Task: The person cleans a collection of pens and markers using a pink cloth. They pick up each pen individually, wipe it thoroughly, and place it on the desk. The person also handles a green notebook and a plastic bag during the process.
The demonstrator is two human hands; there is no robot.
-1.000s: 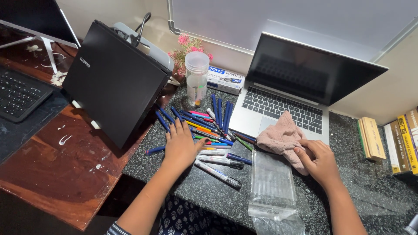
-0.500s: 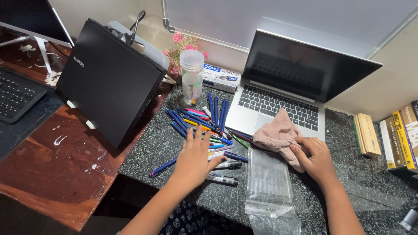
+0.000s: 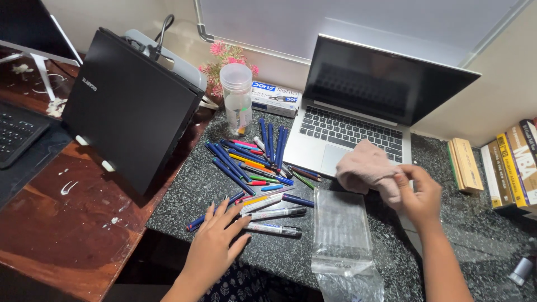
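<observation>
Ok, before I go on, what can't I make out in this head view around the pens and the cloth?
- Right hand: its grip on the pink cloth; the fingertips are buried in the folds.
- Laptop trackpad: covered by the cloth.
- Pens: the lower ones are hidden by those on top.
- Left hand: the palm covers what lies beneath.
- Plastic bag: cut off by the bottom edge.

— What is going out of sight here?
— The right hand (image 3: pixel 418 193) is covering part of the pink cloth (image 3: pixel 366 170); the clear bag (image 3: pixel 344 246) is running off the bottom edge.
— And on the right?
— The books (image 3: pixel 512 168) are getting cut by the frame.
</observation>
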